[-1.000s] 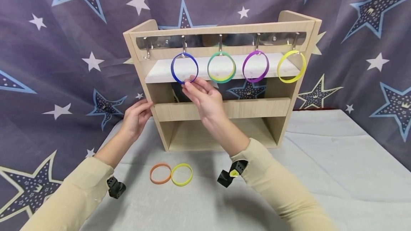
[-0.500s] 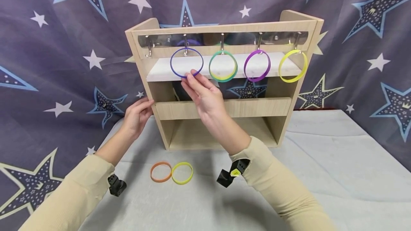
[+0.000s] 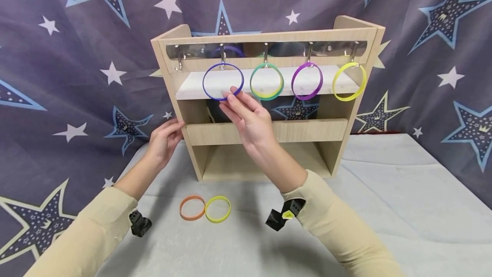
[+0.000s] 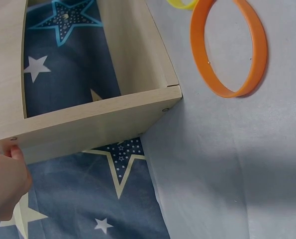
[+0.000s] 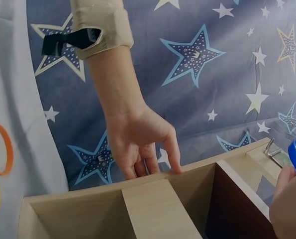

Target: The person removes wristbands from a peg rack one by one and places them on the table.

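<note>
My right hand (image 3: 255, 123) pinches the lower edge of a blue wristband (image 3: 205, 89) between thumb and fingers. The band's top edge is at the second hook (image 3: 222, 54) from the left; whether it is around the hook tip I cannot tell. In the right wrist view the blue wristband (image 5: 295, 155) shows at the right edge, partly cut off. My left hand (image 3: 163, 143) touches the outer left side of the wooden shelf unit (image 3: 265, 132), fingers along the panel. Green, purple and yellow wristbands (image 3: 282, 82) (image 3: 306, 96) (image 3: 349, 97) hang from the hooks further right.
An orange wristband (image 3: 181, 209) and a yellow wristband (image 3: 218, 221) lie side by side on the grey cloth (image 3: 384, 208) before the unit. The leftmost hook (image 3: 178, 57) bears no band. A starry curtain (image 3: 127, 63) stands behind.
The right hand first lifts and tilts the blue wristband so its edge looks thinner and wider, then lowers it slightly. The left hand stays against the shelf unit.
</note>
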Demonstrator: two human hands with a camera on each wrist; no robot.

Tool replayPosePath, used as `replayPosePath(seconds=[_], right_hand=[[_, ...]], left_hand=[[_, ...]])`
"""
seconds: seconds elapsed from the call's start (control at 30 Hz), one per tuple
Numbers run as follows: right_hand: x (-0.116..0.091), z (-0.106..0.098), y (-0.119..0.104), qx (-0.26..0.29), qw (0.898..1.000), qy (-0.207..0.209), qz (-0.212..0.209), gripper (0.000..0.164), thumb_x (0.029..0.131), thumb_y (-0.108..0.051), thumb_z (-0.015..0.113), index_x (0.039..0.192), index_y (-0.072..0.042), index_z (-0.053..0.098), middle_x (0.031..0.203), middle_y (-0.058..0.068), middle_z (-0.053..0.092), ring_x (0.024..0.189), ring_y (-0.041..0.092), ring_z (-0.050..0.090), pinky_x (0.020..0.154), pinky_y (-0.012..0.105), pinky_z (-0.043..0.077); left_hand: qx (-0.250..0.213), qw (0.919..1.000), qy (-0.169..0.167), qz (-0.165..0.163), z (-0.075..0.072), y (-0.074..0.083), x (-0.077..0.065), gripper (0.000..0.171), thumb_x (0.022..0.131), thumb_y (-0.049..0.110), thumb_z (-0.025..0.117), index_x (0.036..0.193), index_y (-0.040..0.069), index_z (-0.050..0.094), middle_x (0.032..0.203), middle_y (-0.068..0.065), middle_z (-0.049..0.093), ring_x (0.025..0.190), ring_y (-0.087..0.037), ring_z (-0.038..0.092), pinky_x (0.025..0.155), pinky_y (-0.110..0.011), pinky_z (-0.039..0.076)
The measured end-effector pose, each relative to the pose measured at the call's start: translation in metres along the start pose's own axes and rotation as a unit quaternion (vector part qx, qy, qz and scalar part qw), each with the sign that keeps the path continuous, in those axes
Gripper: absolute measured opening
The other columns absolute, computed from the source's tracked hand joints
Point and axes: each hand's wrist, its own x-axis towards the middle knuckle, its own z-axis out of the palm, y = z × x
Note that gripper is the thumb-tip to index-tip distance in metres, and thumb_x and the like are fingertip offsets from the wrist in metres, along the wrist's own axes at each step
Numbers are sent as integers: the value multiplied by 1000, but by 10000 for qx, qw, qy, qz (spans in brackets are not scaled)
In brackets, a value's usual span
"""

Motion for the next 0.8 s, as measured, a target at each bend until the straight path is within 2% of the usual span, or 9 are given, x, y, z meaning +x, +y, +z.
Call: replayPosePath(seconds=[0.1,0.27,0.47,0.67,0.8], right_hand=[[-2,-5,0,-187,9997,-125,1,19,93,10,52,105,3,64,83,1,72,82,11,70,97,37,51],[-5,-15,4,-600,9976,-318,139,38,94,9,50,131,13,47,82,-1,72,80,9,69,98,34,52],[-8,-29,14,-911,9945,-349,377,40,94,9,49,133,14,45,88,-3,71,81,7,69,93,30,54],[-11,-40,22,-1122,9916,-238,599,39,94,9,51,132,14,46,84,-1,71,83,9,69,91,28,55],[-12,-48,24,-1268,9893,-234,687,39,94,8,52,131,16,46,86,2,72,86,11,69,93,31,55]], left_hand=[[-10,10000,-15,27,-1,0,0,9,95,4,52,98,10,59,98,3,64,96,-3,61,88,-13,51],[18,10000,10,37,-1,-1,0,10,95,4,53,99,10,60,98,3,65,96,-3,62,88,-13,51],[121,9999,23,12,-1,-1,0,12,96,5,52,108,7,53,98,5,65,97,-2,62,90,-13,50],[79,10000,29,50,-1,-2,1,10,95,4,52,102,9,58,97,4,65,96,-3,61,89,-13,51],[42,10000,23,81,-1,-3,1,11,95,4,52,99,11,60,97,3,65,95,-4,61,88,-13,51]])
